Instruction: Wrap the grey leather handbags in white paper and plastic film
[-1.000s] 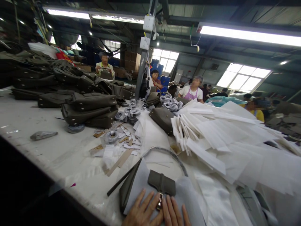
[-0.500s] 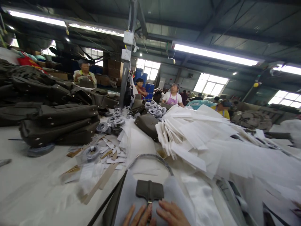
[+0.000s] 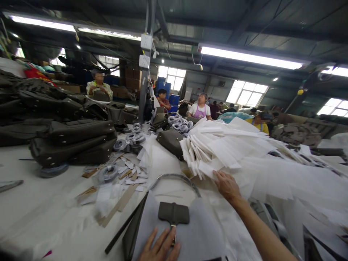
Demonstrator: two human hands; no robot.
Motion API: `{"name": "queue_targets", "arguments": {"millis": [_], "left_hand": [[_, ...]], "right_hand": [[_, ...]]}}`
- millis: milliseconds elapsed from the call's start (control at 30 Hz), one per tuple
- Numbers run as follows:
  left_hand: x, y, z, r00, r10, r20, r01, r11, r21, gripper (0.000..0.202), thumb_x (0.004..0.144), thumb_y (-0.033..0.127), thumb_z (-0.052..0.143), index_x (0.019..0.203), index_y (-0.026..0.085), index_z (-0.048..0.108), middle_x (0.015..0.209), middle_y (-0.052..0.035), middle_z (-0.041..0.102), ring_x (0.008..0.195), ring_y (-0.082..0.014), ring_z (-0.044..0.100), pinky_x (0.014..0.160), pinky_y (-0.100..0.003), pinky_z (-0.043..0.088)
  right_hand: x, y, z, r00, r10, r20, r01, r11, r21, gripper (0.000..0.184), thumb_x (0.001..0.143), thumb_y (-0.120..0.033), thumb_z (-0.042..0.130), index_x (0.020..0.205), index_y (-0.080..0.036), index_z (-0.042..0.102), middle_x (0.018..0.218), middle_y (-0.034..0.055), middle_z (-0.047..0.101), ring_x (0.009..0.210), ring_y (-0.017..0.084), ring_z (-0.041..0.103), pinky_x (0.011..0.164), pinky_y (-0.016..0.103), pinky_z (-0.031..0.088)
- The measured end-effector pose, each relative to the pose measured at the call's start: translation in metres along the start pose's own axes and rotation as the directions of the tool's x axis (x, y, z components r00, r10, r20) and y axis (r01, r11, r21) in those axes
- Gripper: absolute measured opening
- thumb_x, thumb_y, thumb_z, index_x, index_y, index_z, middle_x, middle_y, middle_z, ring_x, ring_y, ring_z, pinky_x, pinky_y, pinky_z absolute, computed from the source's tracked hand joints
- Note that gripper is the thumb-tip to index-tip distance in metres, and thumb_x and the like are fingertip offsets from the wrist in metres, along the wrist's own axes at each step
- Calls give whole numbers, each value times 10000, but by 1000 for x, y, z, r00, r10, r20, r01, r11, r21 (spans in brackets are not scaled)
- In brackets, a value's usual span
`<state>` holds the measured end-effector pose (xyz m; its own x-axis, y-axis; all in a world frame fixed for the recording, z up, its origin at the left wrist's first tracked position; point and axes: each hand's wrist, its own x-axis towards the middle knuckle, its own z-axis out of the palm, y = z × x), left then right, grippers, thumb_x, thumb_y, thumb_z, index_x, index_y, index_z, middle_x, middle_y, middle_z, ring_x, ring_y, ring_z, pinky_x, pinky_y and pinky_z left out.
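In front of me lies a dark olive handbag with a pale sheet (image 3: 201,221) over its front and a wrapped curved handle (image 3: 174,176) standing above it. Its dark flap tab (image 3: 173,212) with a small metal clasp shows on top of the sheet. My left hand (image 3: 160,246) rests on the sheet beside the clasp, fingers stretched out. My right hand (image 3: 227,185) is at the near edge of a stack of white sheets (image 3: 217,141), its fingers closed at the corner of a low sheet; its thumb is hidden.
Dark bags (image 3: 73,141) are piled at left. Wrapped ring-shaped handles (image 3: 130,139) and paper scraps (image 3: 132,172) lie mid-table. Another dark bag (image 3: 170,143) leans by the white stack. A post (image 3: 143,87) stands behind. Several people sit farther off, one in a purple apron (image 3: 200,112).
My right hand has left the handbag and moved forward and right to the stack of white sheets. My left hand stays on the bag's front.
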<state>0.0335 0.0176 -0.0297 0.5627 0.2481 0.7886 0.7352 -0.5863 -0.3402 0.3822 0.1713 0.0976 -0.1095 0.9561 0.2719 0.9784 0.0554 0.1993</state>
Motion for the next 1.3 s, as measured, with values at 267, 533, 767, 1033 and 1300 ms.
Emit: {"name": "queue_targets", "arguments": {"millis": [267, 533, 767, 1033, 1300], "left_hand": [[8, 12, -27, 955, -106, 278, 171, 959, -224, 437, 960, 413, 555, 1362, 244, 523, 1481, -82, 479, 1357, -235, 437, 1161, -477, 299], [29, 10, -49, 896, -193, 400, 336, 883, -327, 396, 973, 282, 546, 1364, 238, 505, 1277, -69, 607, 1191, -215, 548, 1132, -481, 347], [22, 10, -51, 927, -184, 328, 321, 841, -436, 319, 1037, 242, 374, 1273, 191, 582, 1105, -75, 672, 1010, -203, 623, 907, -383, 501], [22, -3, -66, 938, -177, 298, 287, 880, -379, 264, 1030, 228, 421, 1187, 204, 632, 993, -42, 703, 915, -161, 637, 943, -374, 467], [11, -16, -70, 940, -257, 224, 326, 870, -370, 300, 1039, 225, 367, 1106, 224, 659, 990, -38, 703, 977, -175, 620, 1005, -401, 423]], "right_hand": [[6, 8, -12, 995, 55, -80, -52, 998, 36, 322, 929, -158, 439, 1174, -137, 648, 1069, 158, 718, 941, 245, 662, 836, 351, 452], [-65, -91, -85, 763, -317, -563, 494, 848, 193, 274, 965, -158, 474, 1210, -131, 593, 1124, 118, 698, 1030, 210, 645, 936, 327, 469], [-150, -167, -66, 815, -533, -228, 579, 765, 281, 335, 875, -43, 497, 1160, -182, 602, 920, 51, 672, 813, 217, 616, 709, 327, 495], [-161, -162, -39, 831, -503, -237, 542, 827, 147, 546, 806, -18, 464, 1331, -147, 539, 1340, 105, 608, 1128, 264, 576, 924, 405, 482], [-178, -191, -23, 892, -409, -194, 408, 912, -50, 523, 810, -10, 420, 1307, -46, 575, 1278, 220, 631, 1167, 332, 598, 985, 521, 471]]}}
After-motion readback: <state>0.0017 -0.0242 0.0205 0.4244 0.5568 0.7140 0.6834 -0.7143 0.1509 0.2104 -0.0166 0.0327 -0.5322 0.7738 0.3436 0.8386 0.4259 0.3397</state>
